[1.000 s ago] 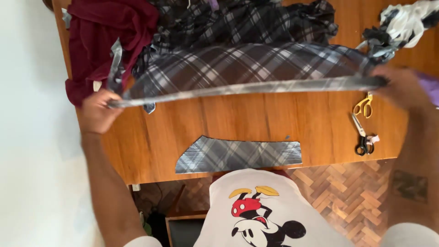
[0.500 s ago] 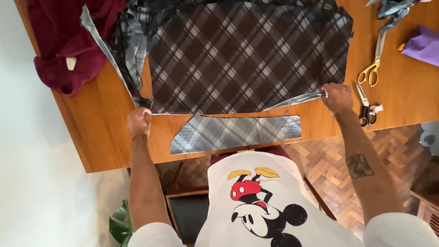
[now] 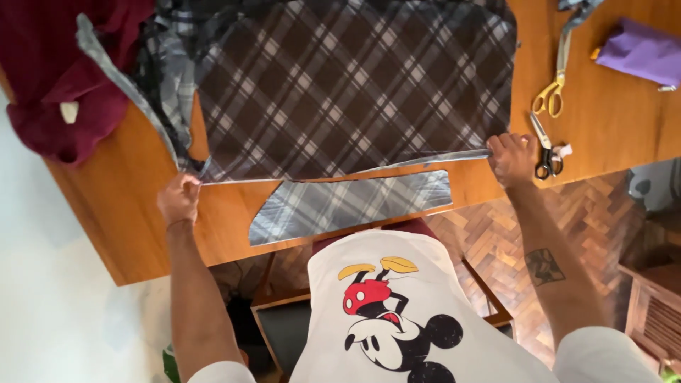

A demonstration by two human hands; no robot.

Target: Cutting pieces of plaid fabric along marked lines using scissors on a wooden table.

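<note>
Nearest you, at the table (image 3: 106, 206) edge, lies a cut plaid piece (image 3: 351, 206), flat and apart from your hands. Leave it where it is; it should not get caught up in what you are holding.

Just beyond it, your left hand (image 3: 179, 198) is pinched shut on one end of a thin grey strip (image 3: 340, 174), and your right hand (image 3: 512, 157) is clenched in a fist around the other end. The strip runs between them along the near edge of the big plaid cloth (image 3: 355, 85), touching or lying just on it; I judge you are laying it against that edge. To do that well, keep an even pull from both hands so the strip lies straight and does not twist, and lower both ends together. The right end sits a little higher than the left, so level it with the cloth's edge. From your left hand the strip carries on up and away over the table toward the far corner; mind that this loose tail does not drag the plaid out of place.

Right beside your right fist are small black-handled scissors (image 3: 546, 152), almost touching your knuckles. Watch them as you press down. Farther off lie yellow-handled shears (image 3: 555, 78), and past those a purple cloth (image 3: 642, 53). Far left, a maroon garment (image 3: 64, 78) hangs over the table's corner.
</note>
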